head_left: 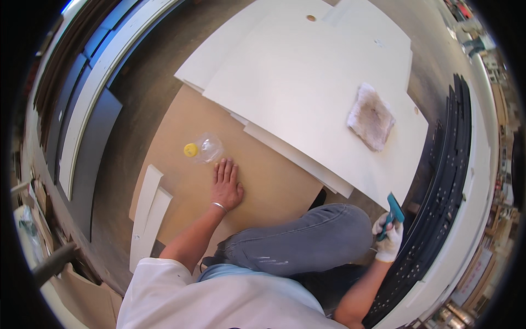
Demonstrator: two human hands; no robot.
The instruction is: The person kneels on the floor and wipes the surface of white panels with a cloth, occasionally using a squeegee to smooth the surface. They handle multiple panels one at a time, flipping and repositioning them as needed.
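Note:
My left hand [226, 185] lies flat, fingers together, on a brown fibreboard sheet [274, 186] on the floor. A clear plastic bottle with a yellow cap [203, 148] lies just beyond its fingertips. My right hand [389, 238], in a white glove, grips a teal scraper [392, 211] beside my bent knee in grey trousers [312, 238]. The scraper's tip sits near the lower corner of a large white panel [307, 93]. On that panel, further off, rests a dirty white cloth [371, 116].
Several white panels are stacked under the top one. Two narrow white strips [148, 214] lie at the left of the brown sheet. Dark perforated boards [444, 192] lean at the right; long white and dark boards [87, 98] stand at the left.

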